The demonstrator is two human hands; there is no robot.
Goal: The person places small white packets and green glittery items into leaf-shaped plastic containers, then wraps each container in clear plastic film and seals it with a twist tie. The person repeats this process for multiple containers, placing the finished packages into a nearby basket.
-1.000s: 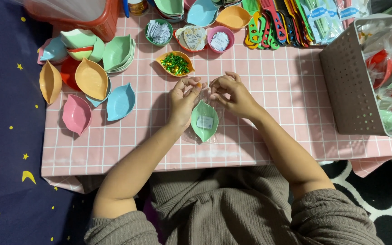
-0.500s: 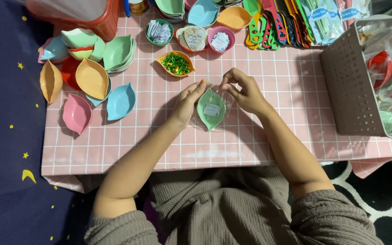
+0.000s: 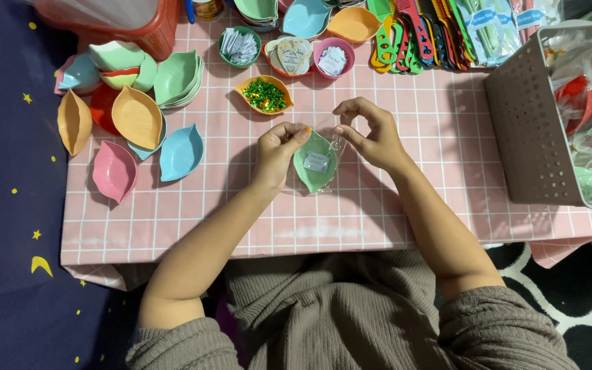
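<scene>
1. A person seated at a table (image 3: 405, 226) covered in a pink checked cloth holds a green leaf-shaped dish (image 3: 314, 162) inside a clear plastic bag (image 3: 334, 140), at the middle of the table.
2. The left hand (image 3: 277, 152) pinches the bag's edge at the dish's left tip, fingers closed on it; the right hand (image 3: 371, 133) has its grip clamped on the bag's upper right edge.
3. A small white slip (image 3: 316, 163) already lies in the dish, so the filling appears done; the bag's mouth looks unsealed as yet.
4. Unpacked dishes in orange, pink, blue and green (image 3: 131, 116) lie at the far left; these appear to be left to do.
5. A bowl of green sequins (image 3: 264, 94) and bowls of paper slips (image 3: 240, 46) stand just beyond the hands; a grey basket (image 3: 529, 137) of bagged items sits at the right.
</scene>
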